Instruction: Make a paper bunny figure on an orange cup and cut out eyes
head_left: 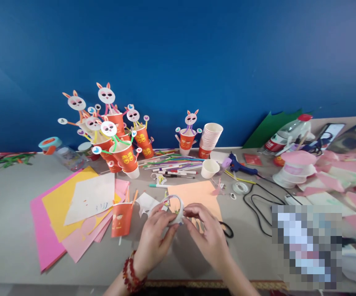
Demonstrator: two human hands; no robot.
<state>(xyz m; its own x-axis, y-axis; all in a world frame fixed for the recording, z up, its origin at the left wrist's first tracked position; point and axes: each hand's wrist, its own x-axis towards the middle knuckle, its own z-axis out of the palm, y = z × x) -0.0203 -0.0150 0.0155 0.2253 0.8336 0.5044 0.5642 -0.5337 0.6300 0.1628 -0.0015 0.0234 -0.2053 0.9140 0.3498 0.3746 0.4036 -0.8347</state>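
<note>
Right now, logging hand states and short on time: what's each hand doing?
Left hand: closed on the tape roll.
Right hand: fingertips pinching the same tape roll's edge.

Blue wall (178, 49), grey table (8, 230), orange cups (125, 156), pink paper (45, 238), yellow paper (60, 205), white tape roll (178, 207)

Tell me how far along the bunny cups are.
Done: a cluster of finished bunny cups and one more by the wall. In hand: both hands, left and right, hold a tape roll. Left: an orange cup undecorated, plus stacked cups.
</note>
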